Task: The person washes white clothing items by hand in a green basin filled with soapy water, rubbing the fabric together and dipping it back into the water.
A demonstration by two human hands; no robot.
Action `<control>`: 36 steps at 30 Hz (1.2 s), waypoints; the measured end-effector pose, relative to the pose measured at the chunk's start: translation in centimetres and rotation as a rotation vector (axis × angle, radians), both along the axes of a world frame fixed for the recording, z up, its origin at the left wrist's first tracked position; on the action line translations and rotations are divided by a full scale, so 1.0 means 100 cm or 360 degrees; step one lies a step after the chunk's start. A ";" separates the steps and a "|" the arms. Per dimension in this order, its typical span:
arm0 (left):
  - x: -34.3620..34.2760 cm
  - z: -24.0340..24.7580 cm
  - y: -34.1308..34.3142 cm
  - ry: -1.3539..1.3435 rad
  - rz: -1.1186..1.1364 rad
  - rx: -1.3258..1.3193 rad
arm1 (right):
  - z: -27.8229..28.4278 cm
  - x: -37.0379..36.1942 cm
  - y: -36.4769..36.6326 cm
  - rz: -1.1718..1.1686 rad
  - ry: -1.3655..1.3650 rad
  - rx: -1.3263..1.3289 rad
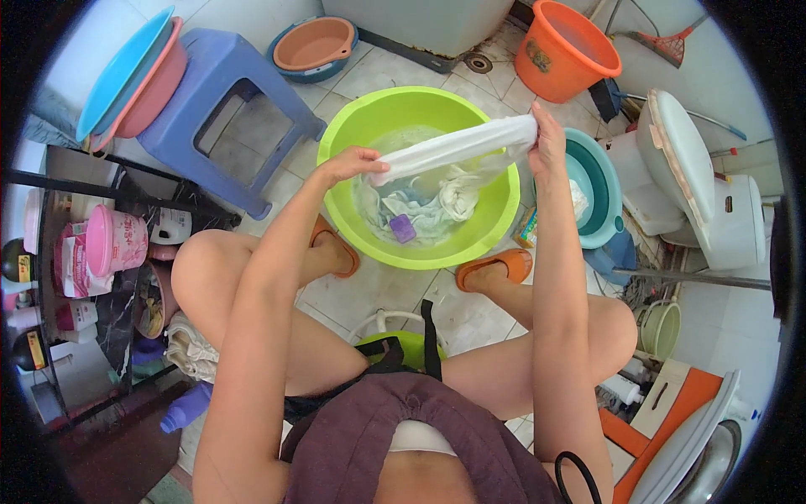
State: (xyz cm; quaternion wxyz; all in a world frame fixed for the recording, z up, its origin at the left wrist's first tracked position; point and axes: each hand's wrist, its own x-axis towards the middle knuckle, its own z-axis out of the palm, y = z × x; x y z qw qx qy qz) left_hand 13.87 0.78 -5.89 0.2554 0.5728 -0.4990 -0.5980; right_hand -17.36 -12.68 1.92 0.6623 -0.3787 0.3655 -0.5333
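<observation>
A strip of white cloth (457,147) is stretched between my two hands above a large lime-green basin (336,139). My left hand (351,164) pinches its left end, over the basin's left side. Higher up, my right hand (547,143) grips the other end beyond the basin's right rim. The cloth slants upward to the right, and part of it hangs loosely near my right hand. Below it, wet white laundry (420,206) lies in cloudy water in the basin. A purple bar of soap (403,228) rests on that laundry.
A teal basin (600,227) with white cloth stands right of the green one. Behind it is an orange bucket (554,50). A blue plastic stool (222,59) stands at the left, near stacked basins (315,44). The toilet (672,160) is at the right.
</observation>
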 end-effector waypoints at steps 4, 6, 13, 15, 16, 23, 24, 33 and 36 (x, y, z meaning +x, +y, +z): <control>-0.009 0.012 -0.005 0.0234 0.0050 0.0138 | -0.028 -0.005 0.001 0.0320 0.0847 0.0145; -0.024 0.027 -0.011 0.0689 0.0114 0.0153 | -0.049 0.001 0.005 0.0476 0.1299 -0.0149; -0.051 0.050 -0.016 0.0742 -0.0115 0.0017 | -0.034 0.079 0.065 0.0522 0.0888 -0.0722; -0.054 0.050 -0.017 0.0641 -0.0199 -0.0115 | -0.024 0.078 0.067 0.1075 0.1197 -0.0378; -0.056 0.050 -0.018 0.0590 -0.0244 -0.0179 | -0.025 0.075 0.065 0.1072 0.1194 -0.0375; -0.043 0.037 -0.015 0.0354 -0.0162 -0.0110 | -0.017 0.052 0.046 0.0731 0.0387 -0.0184; -0.038 0.033 -0.013 0.0331 -0.0116 -0.0097 | -0.017 0.049 0.044 0.0733 0.0387 -0.0185; -0.027 0.034 0.002 0.1251 0.0482 0.0086 | -0.060 0.034 0.037 0.0406 0.0654 -0.0034; -0.029 0.034 0.000 0.1535 0.0572 0.0053 | -0.085 0.041 0.044 0.0405 0.0980 -0.0178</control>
